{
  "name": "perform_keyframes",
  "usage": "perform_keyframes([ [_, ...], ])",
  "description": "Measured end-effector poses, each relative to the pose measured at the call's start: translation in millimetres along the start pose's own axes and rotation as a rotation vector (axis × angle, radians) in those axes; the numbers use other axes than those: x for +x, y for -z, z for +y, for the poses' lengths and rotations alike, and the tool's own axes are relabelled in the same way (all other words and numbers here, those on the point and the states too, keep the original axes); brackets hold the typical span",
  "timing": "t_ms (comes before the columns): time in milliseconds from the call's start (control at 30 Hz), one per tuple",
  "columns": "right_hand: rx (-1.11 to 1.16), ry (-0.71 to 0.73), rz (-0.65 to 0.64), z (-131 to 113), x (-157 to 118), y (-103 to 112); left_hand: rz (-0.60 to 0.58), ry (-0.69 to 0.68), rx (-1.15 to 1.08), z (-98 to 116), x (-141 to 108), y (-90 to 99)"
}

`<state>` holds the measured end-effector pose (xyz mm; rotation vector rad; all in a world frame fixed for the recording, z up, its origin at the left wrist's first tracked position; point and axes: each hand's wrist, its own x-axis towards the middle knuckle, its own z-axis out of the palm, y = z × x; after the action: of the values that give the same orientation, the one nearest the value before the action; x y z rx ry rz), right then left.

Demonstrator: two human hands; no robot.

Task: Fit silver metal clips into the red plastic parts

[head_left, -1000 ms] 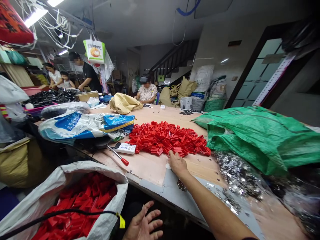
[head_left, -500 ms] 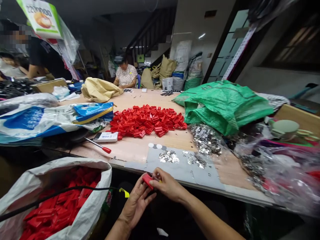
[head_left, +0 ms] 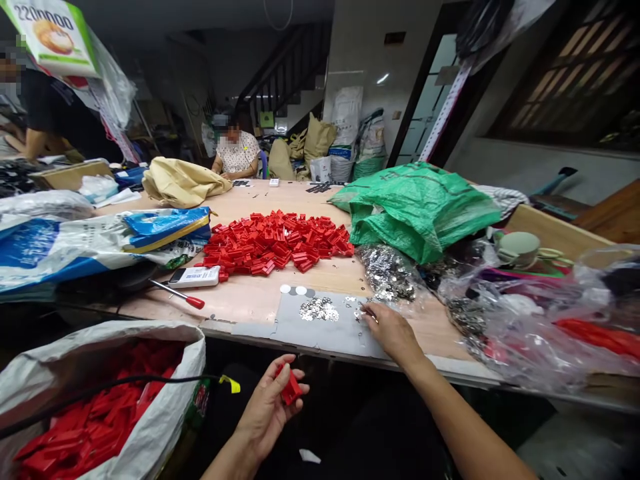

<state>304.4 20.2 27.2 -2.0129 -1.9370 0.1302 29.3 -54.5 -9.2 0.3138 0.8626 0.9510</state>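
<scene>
My left hand holds a red plastic piece between thumb and fingers, below the table's front edge. Over the right part of a grey mat, my right hand has its fingertips pressed together at small silver metal pieces; what they grip, if anything, is too small to name. A second group of silver pieces lies on the mat to the left of that hand. Behind the mat a big pile of red pieces covers the middle of the table.
A white sack of red pieces stands at lower left, a black cable crossing it. A red-handled tool lies near a white box. Right are a green sack and plastic bags. A person sits across the table.
My right hand has left the red piece and moved right and forward to the silver pieces on the mat. My left hand still holds the red piece, now turned. The view has shifted right.
</scene>
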Motion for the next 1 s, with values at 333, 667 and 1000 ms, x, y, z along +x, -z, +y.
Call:
perform_keyframes([
  [333,-0.100,0.070,-0.010,-0.2,13.1,-12.2,-0.213,-0.103,-0.018,22.8,-16.3,-22.1],
  [667,0.291,0.106,0.074,-11.9,12.8,-1.0,-0.289,-0.004,-0.171,30.3,-17.3,-24.1],
  [1000,0.739,0.280,-0.271,-88.7,-35.7,21.6,-0.330,0.035,-0.180,23.7,-14.4,-23.5],
])
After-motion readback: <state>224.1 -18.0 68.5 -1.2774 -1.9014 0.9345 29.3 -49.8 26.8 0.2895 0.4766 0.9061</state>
